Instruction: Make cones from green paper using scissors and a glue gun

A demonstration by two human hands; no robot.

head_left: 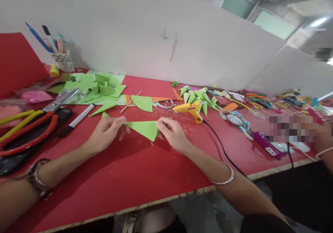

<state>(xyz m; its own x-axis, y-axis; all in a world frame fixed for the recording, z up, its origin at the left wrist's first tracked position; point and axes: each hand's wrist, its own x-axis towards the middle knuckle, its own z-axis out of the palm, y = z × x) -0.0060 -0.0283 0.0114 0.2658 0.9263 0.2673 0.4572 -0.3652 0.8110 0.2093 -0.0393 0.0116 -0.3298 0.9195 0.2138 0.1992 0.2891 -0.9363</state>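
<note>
Between my two hands a green paper piece [144, 129] is held above the red table, narrow at the left and wide at the right. My left hand [109, 130] pinches its narrow end. The wide edge is gripped between thumb and fingers of my right hand [171, 132]. Just beyond lie a flat green paper sector [143, 102], a thin wooden stick [130, 102] and a slim green paper cone [103, 108]. A yellow glue gun [189, 109] rests past my right hand, its black cord trailing to the right.
Large scissors [28, 130] and a marker [79, 118] lie at the left, below a pile of green paper [91, 87]. A pen cup [63, 60] stands by the wall. Several small green cones [197, 96] lie behind the glue gun. A purple power strip [269, 145] sits near another person's hand.
</note>
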